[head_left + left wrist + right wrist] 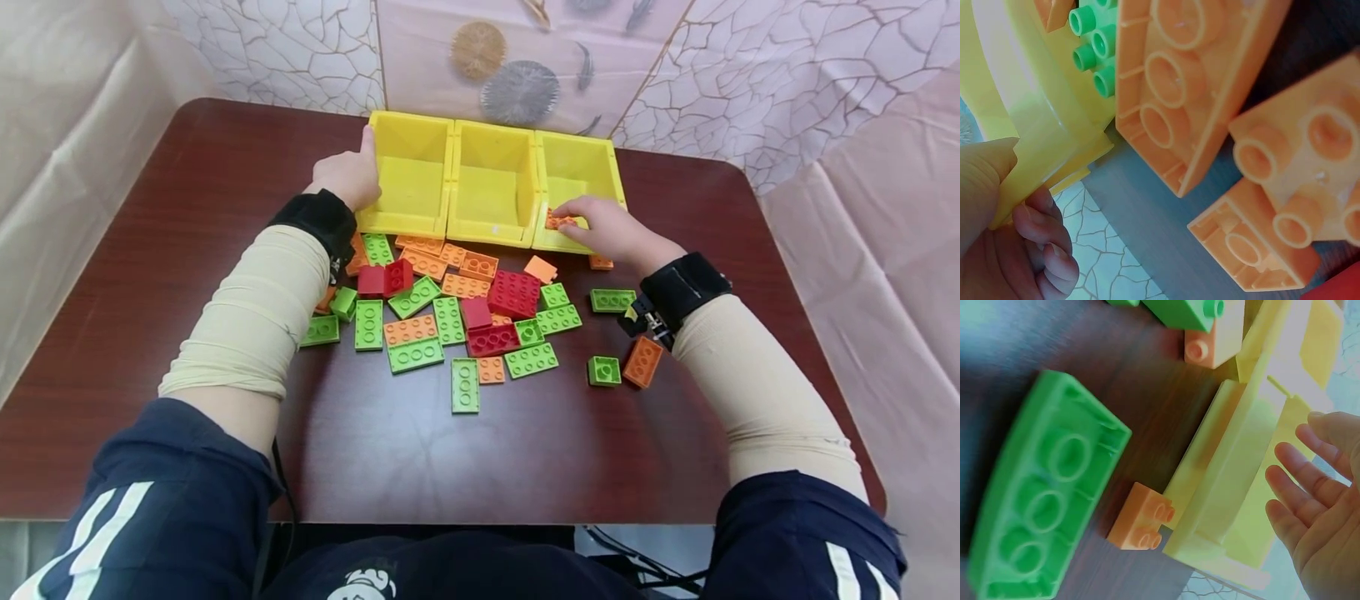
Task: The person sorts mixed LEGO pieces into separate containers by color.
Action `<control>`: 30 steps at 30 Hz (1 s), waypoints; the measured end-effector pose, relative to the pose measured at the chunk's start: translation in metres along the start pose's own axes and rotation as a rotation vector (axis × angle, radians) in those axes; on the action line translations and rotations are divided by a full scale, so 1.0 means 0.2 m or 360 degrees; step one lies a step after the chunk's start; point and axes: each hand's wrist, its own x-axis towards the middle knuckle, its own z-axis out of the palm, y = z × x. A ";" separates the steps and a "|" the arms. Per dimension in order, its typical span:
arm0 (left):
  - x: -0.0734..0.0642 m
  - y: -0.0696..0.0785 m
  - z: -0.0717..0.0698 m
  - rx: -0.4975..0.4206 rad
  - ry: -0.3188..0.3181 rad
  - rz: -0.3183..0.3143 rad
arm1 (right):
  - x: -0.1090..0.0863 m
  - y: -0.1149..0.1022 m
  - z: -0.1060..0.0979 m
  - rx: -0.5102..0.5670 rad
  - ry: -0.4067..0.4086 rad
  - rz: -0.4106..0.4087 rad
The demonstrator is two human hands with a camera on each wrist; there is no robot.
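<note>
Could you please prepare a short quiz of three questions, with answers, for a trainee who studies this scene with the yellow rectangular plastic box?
1. Which compartment of the yellow rectangular plastic box is the right hand reaching into: (a) left, (b) middle, (c) right?
2. True or false: the left hand grips the left end of the box.
3. Which three colours are the studded plastic bricks on the dark brown table?

Key: 1. c; 2. true; 3. red, green and orange.
</note>
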 end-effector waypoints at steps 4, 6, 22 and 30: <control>-0.01 0.01 0.00 -0.0009 -0.0004 0.0004 | -0.09 -0.02 0.01 0.0022 0.0005 0.0000; -0.01 0.01 0.00 -0.0015 -0.0006 0.0010 | -0.13 -0.03 0.01 0.0016 0.0008 0.0004; -0.02 0.01 -0.02 -0.0045 -0.0051 0.0019 | -0.54 0.00 0.03 -0.0051 0.0037 0.0075; 0.01 0.01 -0.01 -0.0027 -0.0052 0.0041 | -0.74 0.07 0.11 -0.0080 0.0016 0.0136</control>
